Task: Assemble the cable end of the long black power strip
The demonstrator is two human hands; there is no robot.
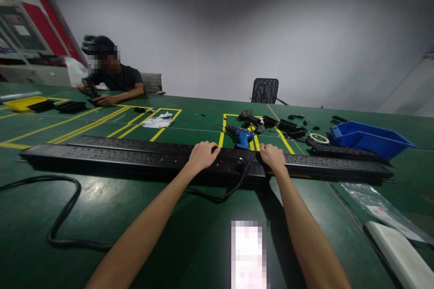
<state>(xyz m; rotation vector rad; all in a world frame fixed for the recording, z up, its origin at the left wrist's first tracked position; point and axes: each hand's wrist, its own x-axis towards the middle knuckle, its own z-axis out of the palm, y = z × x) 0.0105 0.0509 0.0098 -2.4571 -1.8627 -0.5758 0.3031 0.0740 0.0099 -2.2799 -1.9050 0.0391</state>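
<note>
Two long black power strips lie side by side on the green table. The front power strip (111, 159) reaches from the far left to just right of the middle; the rear power strip (332, 162) extends further right. My left hand (203, 155) is closed over the front strip, its fingers curled toward the far side. My right hand (273, 157) grips the rear strip just beyond the front one's right end; its fingertips are partly hidden. A black cable (233, 193) runs from a plug near the front strip's right end and loops underneath.
Behind the strips lie a blue cordless drill (241, 135), a darker drill (249, 117) and black parts. A blue bin (369, 137) stands right. Thick cable (64, 214) curves at left; a plastic bag (379, 207) lies right. A person (117, 74) works across the table.
</note>
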